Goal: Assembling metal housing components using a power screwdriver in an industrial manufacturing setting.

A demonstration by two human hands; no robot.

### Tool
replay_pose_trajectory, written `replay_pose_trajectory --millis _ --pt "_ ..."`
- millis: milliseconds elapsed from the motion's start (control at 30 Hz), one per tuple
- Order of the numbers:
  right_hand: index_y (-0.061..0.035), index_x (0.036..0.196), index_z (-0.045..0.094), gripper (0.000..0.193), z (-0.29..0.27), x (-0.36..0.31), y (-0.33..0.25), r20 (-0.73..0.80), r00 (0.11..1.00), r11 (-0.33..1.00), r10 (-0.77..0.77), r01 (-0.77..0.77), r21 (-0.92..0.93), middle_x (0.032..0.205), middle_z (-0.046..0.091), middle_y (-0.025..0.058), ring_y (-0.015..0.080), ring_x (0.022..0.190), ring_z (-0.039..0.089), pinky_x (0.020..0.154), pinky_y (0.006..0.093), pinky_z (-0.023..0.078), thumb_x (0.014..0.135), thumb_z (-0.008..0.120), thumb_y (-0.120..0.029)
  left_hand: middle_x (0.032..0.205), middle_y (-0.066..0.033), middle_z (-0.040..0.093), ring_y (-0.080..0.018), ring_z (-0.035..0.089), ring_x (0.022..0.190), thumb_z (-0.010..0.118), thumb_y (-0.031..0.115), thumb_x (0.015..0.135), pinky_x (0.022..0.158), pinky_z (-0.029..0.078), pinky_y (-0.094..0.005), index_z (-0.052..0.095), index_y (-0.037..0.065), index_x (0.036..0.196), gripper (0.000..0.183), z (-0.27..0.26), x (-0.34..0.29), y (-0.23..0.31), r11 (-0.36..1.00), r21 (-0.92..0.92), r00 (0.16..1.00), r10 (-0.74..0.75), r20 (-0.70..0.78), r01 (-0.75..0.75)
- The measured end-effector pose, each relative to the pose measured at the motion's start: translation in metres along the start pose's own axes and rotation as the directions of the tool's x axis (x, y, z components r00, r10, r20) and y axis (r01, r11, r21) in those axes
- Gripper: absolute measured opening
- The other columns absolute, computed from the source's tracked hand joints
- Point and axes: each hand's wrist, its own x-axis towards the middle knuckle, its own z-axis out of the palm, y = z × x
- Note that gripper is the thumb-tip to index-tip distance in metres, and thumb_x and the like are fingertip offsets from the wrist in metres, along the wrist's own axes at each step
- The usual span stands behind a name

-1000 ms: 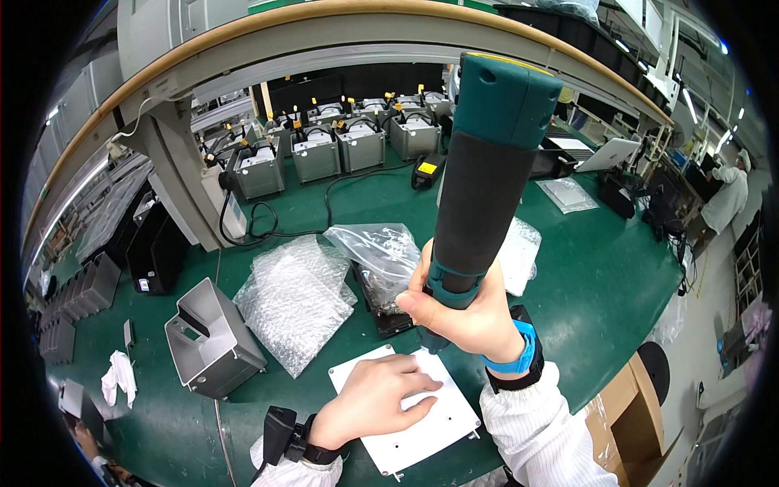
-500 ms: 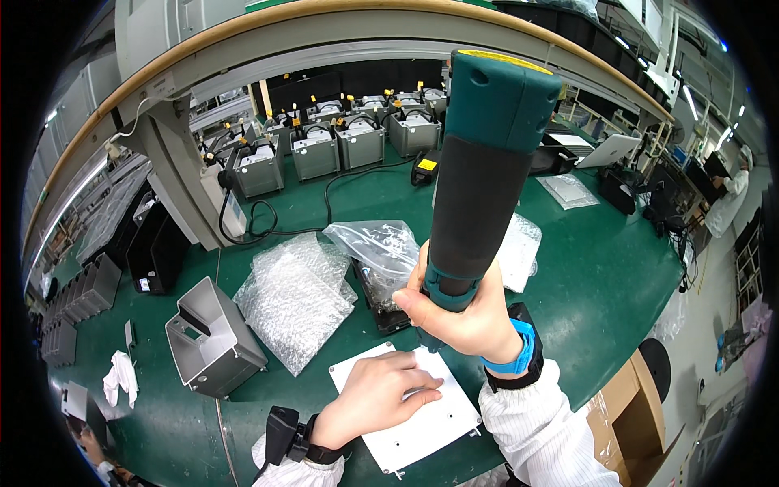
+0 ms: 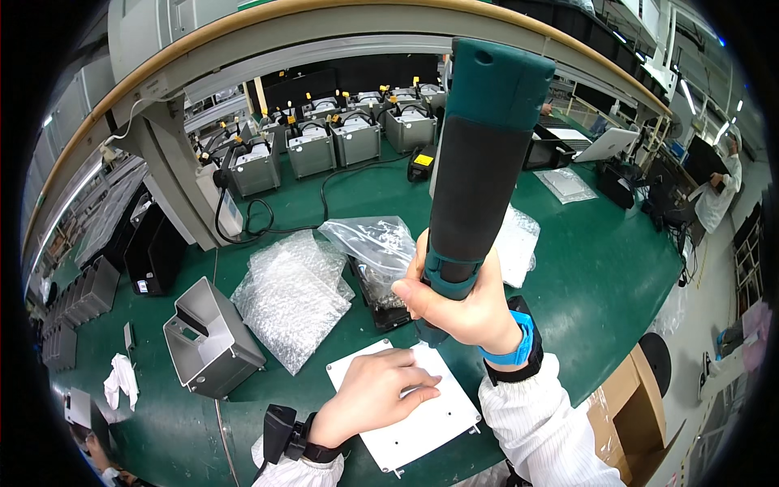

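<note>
A white flat plate [image 3: 434,426] with small holes and corner standoffs lies on the green bench in front of me. My left hand [image 3: 381,394] rests on its upper left part, palm down, fingers stretched toward the right. Above the plate's far edge my right hand [image 3: 462,304] is wrapped round the neck of a green and black cordless screwdriver [image 3: 479,183]. The screwdriver stands nearly upright with its thick end toward me. Its tip is down by the plate's far edge, and whether it touches anything is hidden.
Left of the plate are a grey open metal housing [image 3: 215,341] and bubble wrap sheets [image 3: 292,300]. Behind it sits a clear plastic bag [image 3: 373,239] over a black tray [image 3: 385,312]. Several grey boxes with cables [image 3: 357,142] line the back. A cardboard box [image 3: 633,406] stands lower right.
The view has shifted slightly. The screwdriver and my right hand have risen a little in the picture. My left hand keeps its place on the plate.
</note>
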Motion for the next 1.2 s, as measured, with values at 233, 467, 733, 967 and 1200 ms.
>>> replay_pose_trajectory --millis 233,467,733,967,1200 --pt "-0.0031 0.076 0.054 0.019 -0.004 0.002 -0.003 0.039 0.998 0.997 0.045 -0.047 0.062 0.061 0.056 -0.0001 0.0062 0.055 0.053 0.049 0.0222 0.042 0.071 0.072 -0.007 0.058 -0.0004 0.050 -0.0158 0.050 0.052 0.073 0.023 0.070 0.046 0.036 -0.0290 0.072 0.014 0.079 0.012 0.001 -0.001 -0.002 1.000 -0.015 0.999 0.023 -0.035 -0.024" --pt "-0.0030 0.082 0.051 0.022 -0.006 0.003 -0.005 0.072 0.997 0.998 0.024 -0.029 0.061 0.063 0.057 0.0024 0.0077 0.054 0.054 0.050 0.0220 0.044 0.070 0.070 -0.001 0.064 -0.0028 0.053 -0.0199 0.056 0.060 0.067 0.026 0.076 0.053 0.043 -0.0319 0.071 0.013 0.084 0.016 0.000 0.000 0.000 1.000 -0.014 0.999 -0.020 0.032 0.020" --pt "-0.0015 0.088 0.048 0.027 -0.015 -0.002 -0.009 0.125 0.989 0.975 -0.073 0.044 0.219 0.066 0.056 0.0040 0.0087 0.060 0.055 0.053 0.0222 0.045 0.071 0.069 0.002 0.062 -0.0015 0.053 -0.0181 0.054 0.058 0.069 0.025 0.074 0.050 0.040 -0.0302 0.071 0.014 0.080 0.013 0.001 -0.001 -0.004 0.999 -0.018 0.999 0.034 -0.024 -0.035" --pt "-0.0059 0.090 0.033 0.035 -0.016 -0.025 -0.057 0.077 0.944 0.812 -0.321 0.232 0.536 0.059 0.052 0.0070 0.0194 0.049 0.055 0.052 0.0346 0.049 0.081 0.066 -0.016 0.068 -0.0028 0.055 -0.0212 0.057 0.065 0.068 0.025 0.073 0.056 0.043 -0.0325 0.070 0.013 0.079 0.014 0.006 -0.005 -0.011 0.994 0.029 0.992 0.108 -0.070 -0.106" --pt "-0.0020 0.087 0.035 0.031 0.031 -0.067 -0.073 0.308 0.888 0.721 -0.341 0.037 0.692 0.063 0.058 0.0148 0.0249 0.049 0.060 0.045 0.0380 0.052 0.080 0.065 -0.004 0.070 -0.0040 0.057 -0.0231 0.058 0.069 0.067 0.025 0.074 0.060 0.044 -0.0339 0.069 0.010 0.078 0.016 0.008 -0.006 -0.015 0.997 -0.040 0.996 0.070 -0.048 -0.072"
